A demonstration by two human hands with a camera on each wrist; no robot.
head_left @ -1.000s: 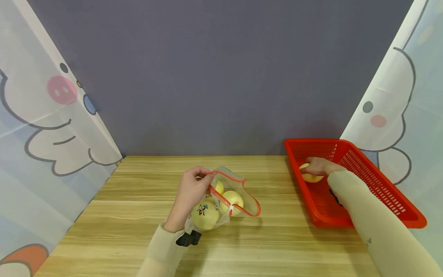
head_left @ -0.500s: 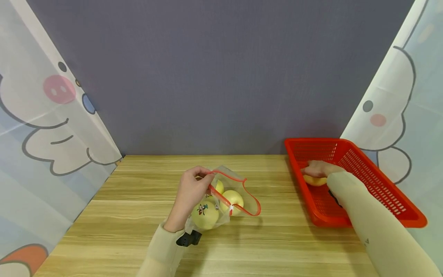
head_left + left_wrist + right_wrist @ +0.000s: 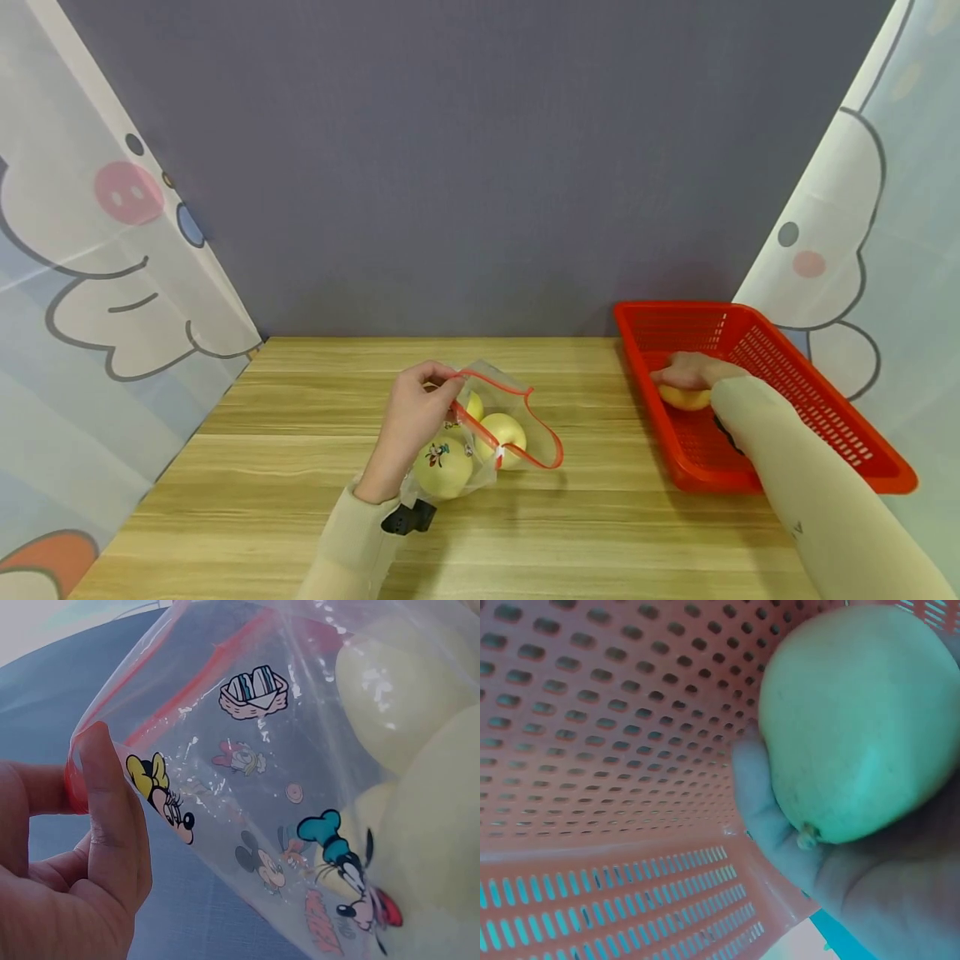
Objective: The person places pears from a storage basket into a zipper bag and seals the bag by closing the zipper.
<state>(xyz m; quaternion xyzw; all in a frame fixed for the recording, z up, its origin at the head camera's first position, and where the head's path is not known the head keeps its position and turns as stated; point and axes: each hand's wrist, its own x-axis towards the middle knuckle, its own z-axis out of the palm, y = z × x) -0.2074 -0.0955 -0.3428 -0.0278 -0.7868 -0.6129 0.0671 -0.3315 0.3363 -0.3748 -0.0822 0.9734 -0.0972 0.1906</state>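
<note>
In the head view my left hand pinches the red-edged rim of a clear plastic zip bag between thumb and fingers. Its mouth gapes toward the right. Several round yellow fruits, apple-like, lie in the bag; cartoon figures are printed on its side. My right hand is down in the red basket, its fingers curled round a yellow mango. The right wrist view shows the mango with its stem end toward the camera and the hand under and beside it.
The red plastic basket with slotted walls stands at the right of the wooden table. A grey wall rises behind the table. Cartoon-printed curtains hang at both sides.
My right hand has shifted slightly toward me inside the basket, and the fruit under it shifts with it. My left hand keeps its grip on the bag's rim.
</note>
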